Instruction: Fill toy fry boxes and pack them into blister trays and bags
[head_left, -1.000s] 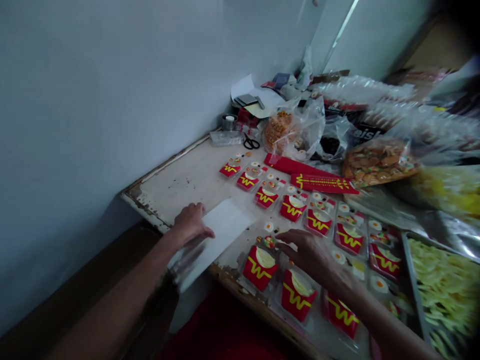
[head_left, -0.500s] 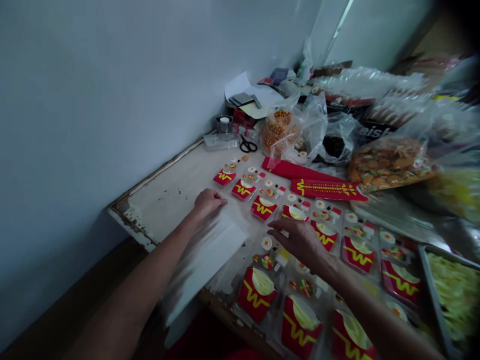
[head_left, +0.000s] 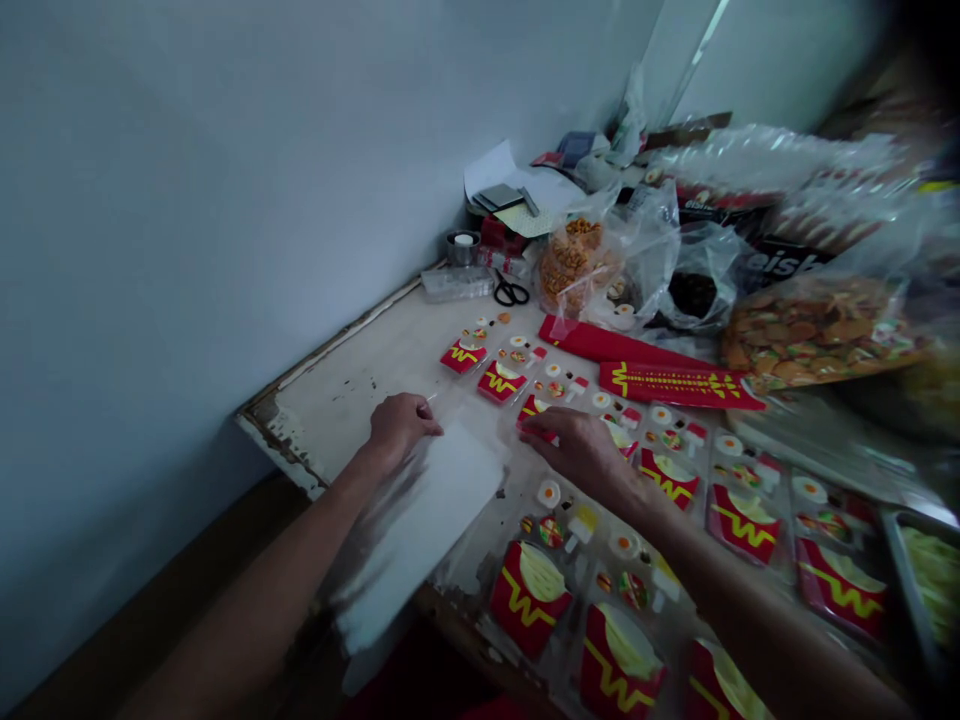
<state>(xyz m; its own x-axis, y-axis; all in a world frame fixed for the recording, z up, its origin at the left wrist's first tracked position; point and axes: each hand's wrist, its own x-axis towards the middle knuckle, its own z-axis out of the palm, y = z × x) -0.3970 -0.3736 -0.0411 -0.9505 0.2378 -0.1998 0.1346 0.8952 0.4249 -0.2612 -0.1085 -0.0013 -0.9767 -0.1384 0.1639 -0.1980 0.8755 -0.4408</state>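
Scuffed table (head_left: 337, 365), center, meets wall (head_left: 187, 200). Left hand (head_left: 399, 427) closed beside white sheet (head_left: 442, 505); right hand's (head_left: 576, 445) grip indeterminable. Tray (head_left: 906, 585) cropped, lower right.

The right hand (head_left: 581, 450) partly hides a packet (head_left: 531, 410); the right edge cuts off the tray (head_left: 904, 590) (pale strips (head_left: 931, 575) included); the far-right bag (head_left: 934, 383) is blurred.

Scissors (head_left: 511, 291) behind packets (head_left: 501, 383); tray (head_left: 906, 580) right

Yellow "W" marks on red cartons (head_left: 529, 598) and a flat red strip (head_left: 679, 386); white "eish", partly hidden, on a black package (head_left: 784, 258).
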